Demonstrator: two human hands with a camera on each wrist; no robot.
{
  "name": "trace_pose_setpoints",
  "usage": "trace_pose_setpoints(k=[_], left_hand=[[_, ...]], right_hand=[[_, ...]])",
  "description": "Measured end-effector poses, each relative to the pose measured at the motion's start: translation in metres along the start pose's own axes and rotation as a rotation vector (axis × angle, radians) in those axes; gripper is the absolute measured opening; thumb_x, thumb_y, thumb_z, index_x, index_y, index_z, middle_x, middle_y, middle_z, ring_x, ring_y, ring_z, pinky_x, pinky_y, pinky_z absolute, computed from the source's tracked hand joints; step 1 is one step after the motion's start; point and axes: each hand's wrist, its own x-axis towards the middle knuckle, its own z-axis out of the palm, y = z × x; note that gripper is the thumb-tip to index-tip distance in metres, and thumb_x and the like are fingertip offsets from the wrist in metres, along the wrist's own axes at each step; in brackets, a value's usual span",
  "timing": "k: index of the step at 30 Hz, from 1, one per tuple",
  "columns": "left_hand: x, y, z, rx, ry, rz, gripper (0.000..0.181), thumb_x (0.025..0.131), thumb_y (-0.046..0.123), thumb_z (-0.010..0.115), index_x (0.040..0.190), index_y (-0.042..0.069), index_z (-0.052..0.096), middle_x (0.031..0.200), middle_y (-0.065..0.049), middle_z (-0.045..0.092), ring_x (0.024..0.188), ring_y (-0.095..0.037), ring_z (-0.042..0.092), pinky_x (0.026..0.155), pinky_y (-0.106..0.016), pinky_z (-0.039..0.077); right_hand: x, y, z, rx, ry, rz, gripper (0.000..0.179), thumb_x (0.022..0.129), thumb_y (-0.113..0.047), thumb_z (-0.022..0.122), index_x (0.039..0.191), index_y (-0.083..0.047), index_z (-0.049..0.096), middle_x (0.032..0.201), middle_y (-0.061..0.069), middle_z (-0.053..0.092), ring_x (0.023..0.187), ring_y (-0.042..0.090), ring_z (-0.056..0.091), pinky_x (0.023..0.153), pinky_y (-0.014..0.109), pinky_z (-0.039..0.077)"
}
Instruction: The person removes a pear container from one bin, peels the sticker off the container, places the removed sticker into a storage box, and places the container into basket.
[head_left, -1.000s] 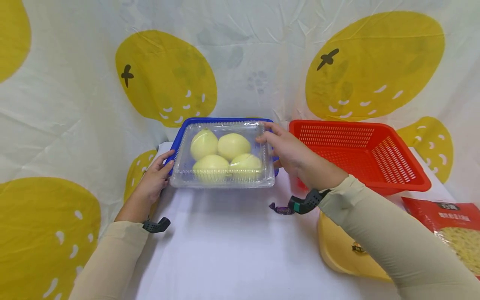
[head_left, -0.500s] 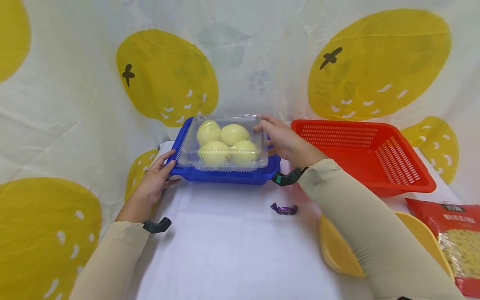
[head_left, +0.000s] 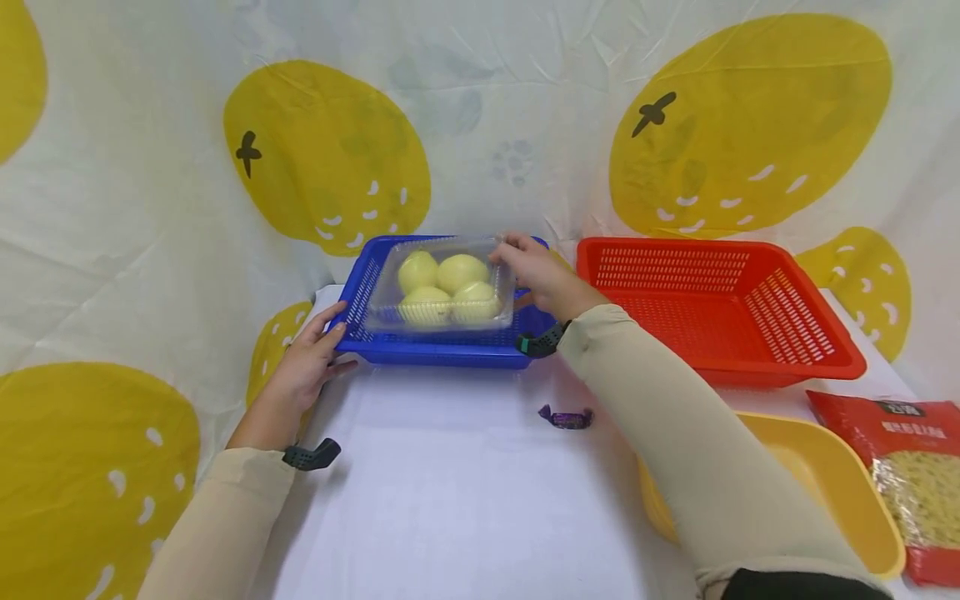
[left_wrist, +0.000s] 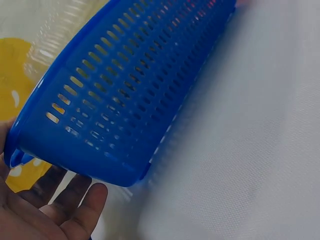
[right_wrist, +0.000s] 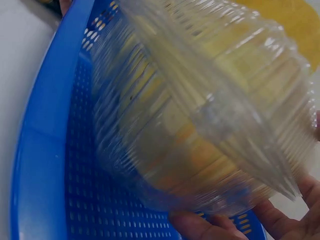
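A clear plastic clamshell box [head_left: 386,306] holds several round, pale yellow-green fruits [head_left: 461,273]. My right hand [head_left: 543,277] grips the box by its right end, over the blue slotted basket [head_left: 442,352]. In the right wrist view, fingers [right_wrist: 192,226] reach under the box [right_wrist: 210,115], which sits within the basket walls and looks slightly tilted. Whether its base touches the basket floor cannot be made out. At the basket's left end my left hand [head_left: 300,367] holds the rim. The left wrist view has its fingers [left_wrist: 90,210] curled below the basket end [left_wrist: 115,95].
Right of the blue basket stands a red slotted basket [head_left: 832,367]. A yellow tub [head_left: 862,492] lies nearer, partly behind the right sleeve, beside a red bag of pasta-like pieces [head_left: 915,492]. One purple-wrapped candy [head_left: 567,418] lies on the white tabletop [head_left: 465,475]. A fruit-print curtain [head_left: 510,108] hangs behind.
My right hand has carried the clear box away from me and down, into the blue basket. My left hand has stayed at the basket's left rim. The candy is now uncovered by the right wrist.
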Motion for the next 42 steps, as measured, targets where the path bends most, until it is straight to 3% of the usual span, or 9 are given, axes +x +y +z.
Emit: trace_pose_setpoints(k=[8,18,30,42], left_hand=[[-0.001,-0.004,0.003,-0.012,-0.009,-0.008,0.054,0.116,0.035,0.043,0.170,0.036,0.031,0.167,-0.016,0.040,0.124,-0.017,0.062,0.119,-0.060,0.040],[-0.001,0.000,0.002,0.009,-0.003,-0.015,0.054,0.117,0.036,0.043,0.170,0.037,0.031,0.170,-0.014,0.037,0.137,-0.027,0.054,0.119,-0.061,0.040],[0.000,0.000,0.002,0.036,0.004,-0.019,0.053,0.117,0.036,0.043,0.169,0.038,0.032,0.170,-0.013,0.038,0.145,-0.035,0.049,0.118,-0.060,0.042],[0.003,-0.003,0.000,0.033,0.011,-0.009,0.052,0.117,0.035,0.041,0.169,0.039,0.032,0.170,-0.013,0.037,0.143,-0.033,0.051,0.117,-0.060,0.043]], right_hand=[[0.014,0.010,0.008,-0.036,0.018,0.027,0.069,0.102,-0.030,0.062,0.165,-0.022,0.036,0.165,0.010,0.040,0.136,0.051,0.049,0.095,0.069,0.056],[0.028,0.016,0.013,-0.061,-0.021,0.023,0.072,0.102,-0.031,0.064,0.166,-0.022,0.034,0.164,0.011,0.040,0.134,0.054,0.050,0.087,0.067,0.060],[0.043,0.021,0.002,-0.072,-0.089,0.018,0.076,0.105,-0.039,0.067,0.170,-0.027,0.028,0.174,0.006,0.026,0.143,0.051,0.044,0.094,0.064,0.058],[0.057,0.026,0.003,-0.047,-0.162,-0.023,0.077,0.107,-0.047,0.063,0.171,-0.030,0.025,0.178,0.005,0.017,0.152,0.052,0.034,0.101,0.065,0.054]])
